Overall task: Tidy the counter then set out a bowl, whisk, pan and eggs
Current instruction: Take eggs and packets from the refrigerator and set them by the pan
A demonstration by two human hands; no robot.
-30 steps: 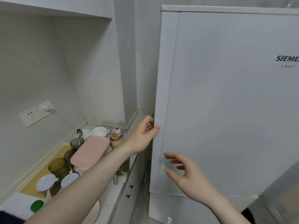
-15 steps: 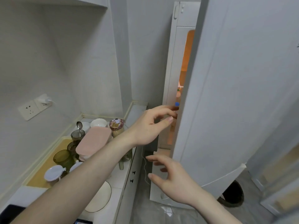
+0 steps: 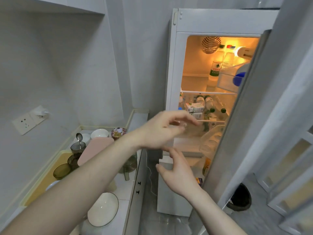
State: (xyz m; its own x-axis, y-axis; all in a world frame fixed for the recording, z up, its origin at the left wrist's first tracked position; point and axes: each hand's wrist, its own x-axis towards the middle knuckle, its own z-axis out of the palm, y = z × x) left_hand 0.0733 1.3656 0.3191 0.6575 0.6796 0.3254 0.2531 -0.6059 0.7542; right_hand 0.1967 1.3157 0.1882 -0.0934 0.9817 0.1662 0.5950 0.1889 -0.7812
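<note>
The white fridge (image 3: 171, 78) stands with its door (image 3: 264, 116) swung wide to the right, the lit shelves showing. Inside are water bottles (image 3: 215, 70), small cartons (image 3: 194, 107) and a clear plastic egg tray (image 3: 211, 141) on a lower shelf. My left hand (image 3: 162, 131) hovers in front of the middle shelves, fingers loosely bent and blurred, holding nothing. My right hand (image 3: 177, 173) is lower, before the fridge's bottom section, fingers spread and empty. A white bowl (image 3: 99, 133) sits at the back of the counter (image 3: 125, 187).
The counter on the left carries a pink lidded box (image 3: 94, 150), green glass cups (image 3: 61, 170), a cup with a spoon (image 3: 78, 146), a patterned jar (image 3: 118, 133) and a white plate (image 3: 103, 209). A dark bin (image 3: 240, 197) stands on the floor behind the door.
The fridge door went from shut to wide open, swinging right. My left hand let go of the door edge and now hovers before the shelves; my right hand stayed low in front.
</note>
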